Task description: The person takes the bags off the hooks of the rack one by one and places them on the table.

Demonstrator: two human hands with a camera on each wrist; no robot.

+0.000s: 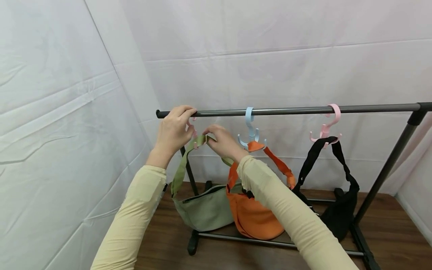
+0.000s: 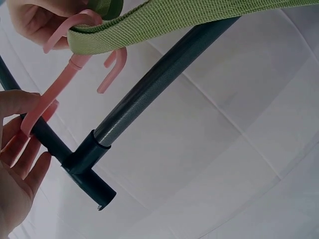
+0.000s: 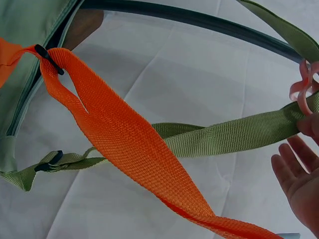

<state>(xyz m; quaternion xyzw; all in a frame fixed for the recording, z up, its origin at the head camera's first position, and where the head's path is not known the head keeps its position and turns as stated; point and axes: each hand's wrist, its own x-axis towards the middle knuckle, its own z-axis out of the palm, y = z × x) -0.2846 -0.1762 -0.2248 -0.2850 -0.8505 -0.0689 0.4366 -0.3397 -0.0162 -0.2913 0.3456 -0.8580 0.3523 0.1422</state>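
Note:
My left hand (image 1: 173, 130) is up at the left end of the dark rail (image 1: 222, 113). Its thumb and fingers hold the top of a pink hook (image 2: 61, 84) where it curves over the rail. A green webbing strap (image 2: 144, 26) lies over the prongs of this hook. Thumb and fingertips of my right hand (image 1: 223, 142) pinch that strap beside the hook; the other fingers (image 3: 284, 172) are spread in the right wrist view. Below hangs the grey-green bag (image 1: 207, 212) to which the strap belongs.
An orange bag (image 1: 256, 221) hangs from a blue hook (image 1: 250, 123) mid-rail, under my right forearm. Its strap (image 3: 134, 144) crosses the right wrist view. Farther right, a black bag (image 1: 339, 210) hangs from another pink hook (image 1: 332, 120). White cloth (image 1: 270, 67) backs the rack.

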